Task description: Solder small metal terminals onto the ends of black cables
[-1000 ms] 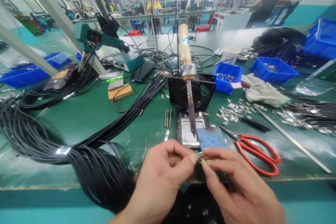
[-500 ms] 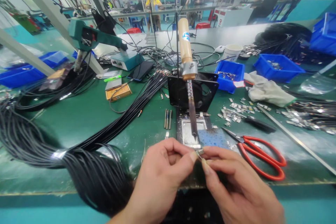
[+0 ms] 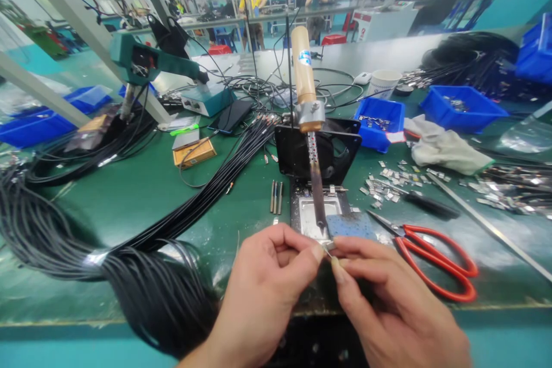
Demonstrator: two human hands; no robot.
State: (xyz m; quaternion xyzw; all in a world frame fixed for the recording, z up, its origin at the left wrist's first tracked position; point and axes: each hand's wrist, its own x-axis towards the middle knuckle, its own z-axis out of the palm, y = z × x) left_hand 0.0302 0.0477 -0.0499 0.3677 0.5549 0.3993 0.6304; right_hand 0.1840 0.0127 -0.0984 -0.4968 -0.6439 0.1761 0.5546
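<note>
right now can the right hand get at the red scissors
Probably yes: the red scissors lie flat on the mat beside the right hand with nothing between, though its fingertips pinch a small metal part with the left hand.

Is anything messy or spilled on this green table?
Yes. Little metal clips lie scattered loose on the table beside the blue bin, not inside it. The red scissors lie open nearby.

Red-handled scissors [image 3: 435, 261] lie right of the blue sponge [image 3: 350, 225], loose metal clips [image 3: 388, 179] beside a white rag [image 3: 444, 151], blue bins [image 3: 382, 122] behind, black cable bundle [image 3: 107, 247] at left, fan [image 3: 317, 149] mid-bench.
</note>
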